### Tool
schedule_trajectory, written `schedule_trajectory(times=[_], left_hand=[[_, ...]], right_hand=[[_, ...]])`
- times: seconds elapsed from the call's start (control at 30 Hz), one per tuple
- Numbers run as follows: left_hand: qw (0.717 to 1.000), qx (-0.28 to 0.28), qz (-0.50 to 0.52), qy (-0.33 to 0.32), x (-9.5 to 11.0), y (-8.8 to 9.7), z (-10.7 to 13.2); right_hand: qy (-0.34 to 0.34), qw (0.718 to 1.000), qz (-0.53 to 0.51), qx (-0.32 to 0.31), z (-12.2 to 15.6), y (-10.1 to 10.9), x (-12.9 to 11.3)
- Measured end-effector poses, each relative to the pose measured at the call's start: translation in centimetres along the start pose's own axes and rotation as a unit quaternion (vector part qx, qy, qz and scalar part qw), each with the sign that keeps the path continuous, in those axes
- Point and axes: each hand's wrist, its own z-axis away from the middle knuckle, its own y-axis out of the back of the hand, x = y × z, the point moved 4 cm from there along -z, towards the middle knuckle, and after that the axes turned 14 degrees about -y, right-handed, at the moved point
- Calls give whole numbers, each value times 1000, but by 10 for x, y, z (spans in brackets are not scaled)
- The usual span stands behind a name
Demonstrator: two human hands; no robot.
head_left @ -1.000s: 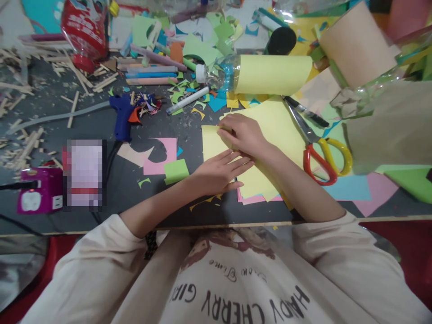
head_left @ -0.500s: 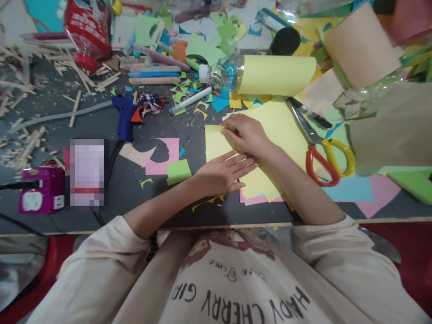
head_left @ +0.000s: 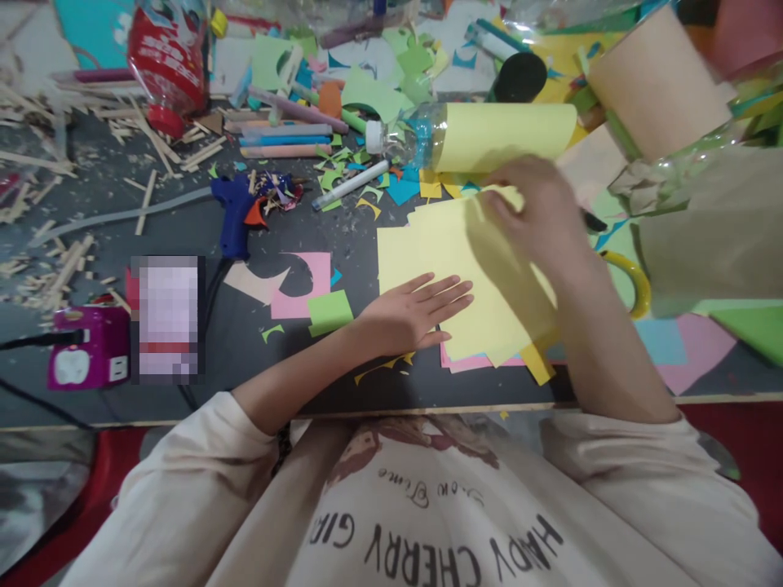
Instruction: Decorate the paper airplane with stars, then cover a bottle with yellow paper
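Observation:
A stack of yellow paper sheets [head_left: 440, 269] lies on the dark table in front of me. My left hand [head_left: 409, 314] rests flat on the lower left of the top sheet, fingers stretched out. My right hand [head_left: 538, 216] is raised over the upper right of the sheets, blurred by motion, above the scissors, whose yellow handle [head_left: 633, 281] shows beside my wrist. I cannot make out whether its fingers hold anything.
A plastic bottle wrapped in yellow paper [head_left: 489, 134] lies beyond the sheets. A blue glue gun [head_left: 236, 212], pink paper [head_left: 299, 285], a green square [head_left: 330, 311], a purple power strip [head_left: 86, 359], wooden sticks [head_left: 55, 253] and paper scraps litter the table.
My right hand has left the upper left of the yellow sheet and moved right and up over the scissors. My left hand has stayed flat on the paper.

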Motion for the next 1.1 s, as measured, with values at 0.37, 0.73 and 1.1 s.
schedule_trajectory(times=[0.37,0.73,1.1], left_hand=[[999,46,-11,-12,-1,-3,1],[999,32,-12,-11,-2,-16,-2],[997,75,-30,-17,0,-11,0]], right_hand=[[-167,982,25,88,3,2,68],[-47,979,-175,87,32,21,37],[-67,838,-523,-144,42,-28,-20]])
